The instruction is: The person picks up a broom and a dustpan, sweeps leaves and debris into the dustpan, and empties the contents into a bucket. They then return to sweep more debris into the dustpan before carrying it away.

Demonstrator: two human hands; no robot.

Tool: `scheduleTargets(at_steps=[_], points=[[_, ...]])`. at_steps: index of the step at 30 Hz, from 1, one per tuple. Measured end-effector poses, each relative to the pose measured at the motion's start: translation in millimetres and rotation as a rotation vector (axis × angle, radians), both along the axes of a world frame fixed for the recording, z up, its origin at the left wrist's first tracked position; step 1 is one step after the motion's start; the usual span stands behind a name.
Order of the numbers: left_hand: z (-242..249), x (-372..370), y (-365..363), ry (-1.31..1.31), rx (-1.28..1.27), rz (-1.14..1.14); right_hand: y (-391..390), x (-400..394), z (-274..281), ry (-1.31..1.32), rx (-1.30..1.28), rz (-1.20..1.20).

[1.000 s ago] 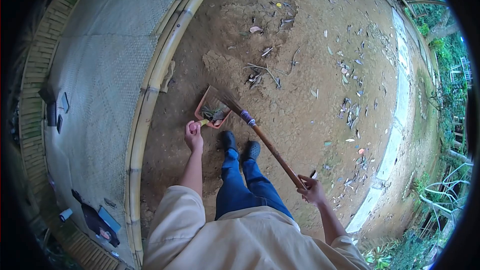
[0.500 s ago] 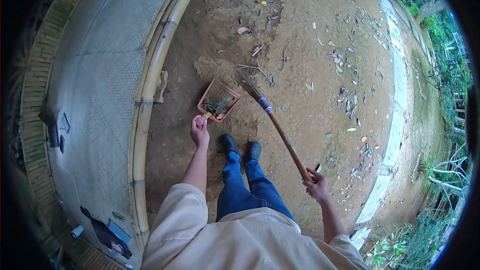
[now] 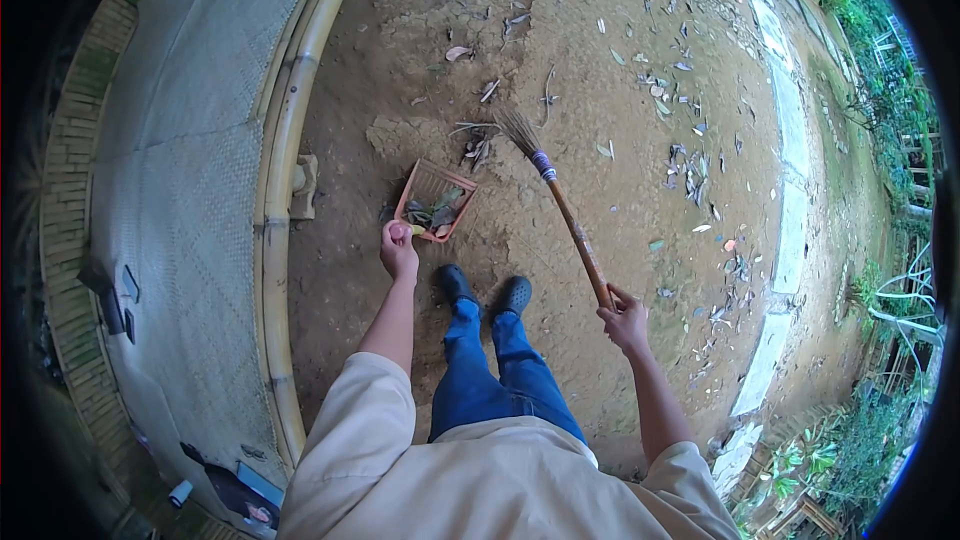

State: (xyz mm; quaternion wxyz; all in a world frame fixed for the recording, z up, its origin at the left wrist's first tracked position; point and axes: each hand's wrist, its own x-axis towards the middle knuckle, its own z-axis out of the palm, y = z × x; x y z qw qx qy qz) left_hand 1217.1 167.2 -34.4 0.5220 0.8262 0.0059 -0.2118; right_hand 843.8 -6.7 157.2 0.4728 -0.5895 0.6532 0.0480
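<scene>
My left hand (image 3: 400, 250) is closed around the short handle of an orange-red dustpan (image 3: 447, 177), which rests on the dirt just ahead of my feet. Green and brown leaves (image 3: 432, 212) lie inside it, toward the handle end. A stick broom (image 3: 578, 232) with a brown wooden handle and purple binding is gripped near its end by my right hand (image 3: 627, 322). Its bristles (image 3: 518, 130) point forward, to the right of the dustpan and apart from it. Between bristles and pan sits a small heap of dry leaves (image 3: 477, 148), just past the pan's far edge.
On the left, a bamboo pole (image 3: 284, 155) edges a raised platform covered by a woven mat (image 3: 190, 180). A small block (image 3: 304, 187) stands against the pole. Scattered leaves (image 3: 690, 168) dot the ground to the right, before a strip of pale slabs (image 3: 791, 170).
The broom has swung forward and to the right, away from the dustpan, uncovering the small leaf heap. My right hand moved forward slightly. The dustpan stays in nearly the same place.
</scene>
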Motion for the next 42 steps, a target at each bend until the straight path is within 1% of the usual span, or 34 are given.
scheduleTargets(at_steps=[5, 7, 8, 11, 14, 17, 22, 23, 29, 32, 38, 42], points=[[14.5, 2.0, -3.7, -0.011, 0.035, -0.044, -7.9, 2.9, -19.2, 0.006, 0.05, 0.018], [2.7, 4.2, -2.3, -0.052, 0.027, -0.063, -8.2, 2.0, -14.7, 0.03, 0.097, 0.065], [-3.5, 3.6, -2.3, -0.071, 0.023, -0.074, -8.6, 0.3, -10.4, 0.044, 0.12, 0.088], [4.9, 1.5, -7.2, -0.1, 0.092, -0.119, -9.3, -10.7, 13.0, 0.06, 0.187, 0.172], [-3.3, 0.7, -9.0, -0.067, 0.026, -0.088, -5.6, -29.1, 40.9, 0.047, 0.268, 0.189], [18.8, 2.1, -10.5, -0.106, 0.221, -0.167, 8.4, -45.2, 66.4, 0.018, 0.29, 0.093], [2.2, 3.0, -3.2, -0.003, 0.034, -0.069, 17.5, -67.8, 84.1, -0.002, 0.266, 0.0], [-1.2, 1.9, -2.6, 0.011, -0.001, -0.05, 16.8, -68.3, 84.1, -0.009, 0.258, -0.007], [15.9, -3.3, -5.5, -0.029, 0.112, -0.095, 7.9, -59.8, 65.9, -0.006, 0.166, 0.014], [18.7, -3.2, -5.3, -0.024, 0.082, -0.084, 10.8, -56.4, 56.5, 0.0, 0.116, -0.016], [12.0, -2.1, -1.9, -0.019, 0.071, -0.072, 13.7, -48.7, 44.8, 0.062, 0.031, -0.057], [7.6, -3.3, -2.7, -0.08, 0.119, -0.085, 12.4, -43.2, 33.6, 0.093, -0.007, -0.034]])
